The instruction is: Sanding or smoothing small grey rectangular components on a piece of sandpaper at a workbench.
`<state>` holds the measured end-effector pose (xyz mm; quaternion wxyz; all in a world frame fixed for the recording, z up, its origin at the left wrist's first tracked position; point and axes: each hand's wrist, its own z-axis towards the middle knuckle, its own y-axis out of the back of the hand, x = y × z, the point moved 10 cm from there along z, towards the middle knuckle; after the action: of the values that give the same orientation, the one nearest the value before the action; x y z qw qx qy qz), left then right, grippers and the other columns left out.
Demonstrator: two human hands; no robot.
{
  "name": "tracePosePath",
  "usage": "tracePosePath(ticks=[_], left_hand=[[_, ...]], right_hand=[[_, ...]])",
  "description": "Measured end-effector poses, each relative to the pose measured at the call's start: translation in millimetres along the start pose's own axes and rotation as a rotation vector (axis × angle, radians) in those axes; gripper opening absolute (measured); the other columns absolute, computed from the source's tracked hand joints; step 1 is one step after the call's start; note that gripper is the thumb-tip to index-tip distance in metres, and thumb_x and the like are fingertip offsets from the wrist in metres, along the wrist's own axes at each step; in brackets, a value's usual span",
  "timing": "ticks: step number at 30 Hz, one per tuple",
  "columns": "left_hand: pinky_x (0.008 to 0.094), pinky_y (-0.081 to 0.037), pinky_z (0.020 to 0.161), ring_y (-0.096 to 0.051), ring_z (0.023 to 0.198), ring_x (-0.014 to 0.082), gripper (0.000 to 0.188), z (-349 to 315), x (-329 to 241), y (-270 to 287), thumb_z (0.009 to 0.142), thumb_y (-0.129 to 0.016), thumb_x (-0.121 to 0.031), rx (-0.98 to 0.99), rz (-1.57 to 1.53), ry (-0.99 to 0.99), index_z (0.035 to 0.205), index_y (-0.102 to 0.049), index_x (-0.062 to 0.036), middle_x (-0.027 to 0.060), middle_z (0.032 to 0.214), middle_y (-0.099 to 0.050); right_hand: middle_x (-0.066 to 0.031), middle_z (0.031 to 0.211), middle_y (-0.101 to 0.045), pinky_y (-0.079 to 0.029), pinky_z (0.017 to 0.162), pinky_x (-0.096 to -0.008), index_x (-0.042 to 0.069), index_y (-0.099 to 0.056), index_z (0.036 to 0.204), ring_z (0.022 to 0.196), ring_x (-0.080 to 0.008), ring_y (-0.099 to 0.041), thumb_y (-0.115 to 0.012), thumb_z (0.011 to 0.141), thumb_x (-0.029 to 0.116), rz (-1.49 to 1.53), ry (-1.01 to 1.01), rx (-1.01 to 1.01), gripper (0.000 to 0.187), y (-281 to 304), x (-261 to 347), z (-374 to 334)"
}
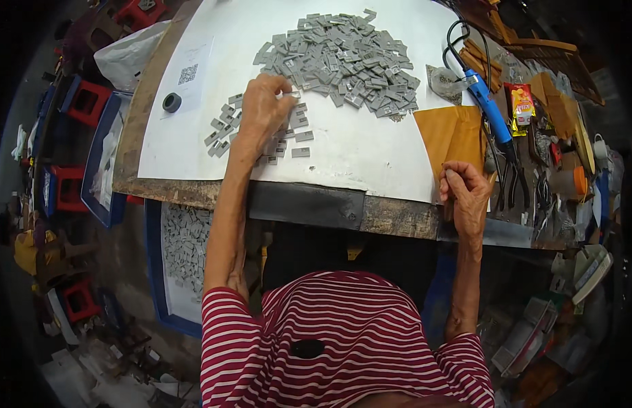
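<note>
The left hand (265,109) is held, palm down, over the loose group of small gray pieces (301,152) that is spread near the left part of the worktop's near edge. Its fingers are bent, and its thumb and index finger are brought toward one another beside a gray piece at their tips; whether that piece is pinched cannot be told. Some of the group is left uncovered on each side of the wrist. A large heap of gray pieces (339,64) is piled toward the far edge of the worktop (401,217), which is mostly covered by a white sheet (370,160).

The right hand (467,194) is held above the near edge, toward the right, just beside a brown paper envelope (445,132). Its fingers are curled, with the thumb drawn in against them; whether anything is gripped cannot be seen.

Toward the right edge, a blue electric screwdriver (488,105) is laid near a red-and-yellow packet (521,105). A black tape roll (167,105) is placed near the left edge.
</note>
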<state>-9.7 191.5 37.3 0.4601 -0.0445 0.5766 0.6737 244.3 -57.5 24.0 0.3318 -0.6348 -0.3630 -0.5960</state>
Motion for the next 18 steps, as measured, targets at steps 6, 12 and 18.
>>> tracePosePath(ticks=[6,12,18], left_hand=[[0.0351,-0.044,0.065,-0.054,0.071,0.0267,0.019,0.6,6.2,-6.0,0.066,-0.066,-0.013,0.034,0.136,-0.013,0.081,-0.062,-0.0008,0.0150,0.076,-0.056],[0.0371,-0.044,0.065,-0.054,0.069,0.0290,0.016,0.4,1.4,-1.3,0.068,-0.064,-0.011,0.037,0.201,-0.041,0.081,-0.063,-0.0018,0.0153,0.075,-0.056],[0.0363,-0.044,0.071,-0.054,0.077,0.0296,0.017,0.1,-3.4,-3.2,0.069,-0.063,-0.007,0.100,0.239,0.016,0.085,-0.063,-0.0027,0.0159,0.078,-0.057]], right_hand=[[-0.0044,0.071,-0.055,-0.042,0.051,-0.0182,-0.005,-0.056,0.093,0.057,-0.0066,-0.049,-0.052,0.086,0.005,-0.017,-0.008,-0.005,0.012,2.5,-2.2,-3.6],[-0.0042,0.070,-0.055,-0.042,0.050,-0.0183,-0.005,-0.056,0.092,0.057,-0.0066,-0.050,-0.052,0.086,0.005,-0.035,-0.021,-0.005,0.012,3.8,-2.5,-6.3],[-0.0043,0.070,-0.056,-0.041,0.050,-0.0187,-0.004,-0.056,0.092,0.057,-0.0072,-0.050,-0.052,0.086,0.004,-0.029,-0.036,0.000,0.011,5.8,-3.9,-8.9]])
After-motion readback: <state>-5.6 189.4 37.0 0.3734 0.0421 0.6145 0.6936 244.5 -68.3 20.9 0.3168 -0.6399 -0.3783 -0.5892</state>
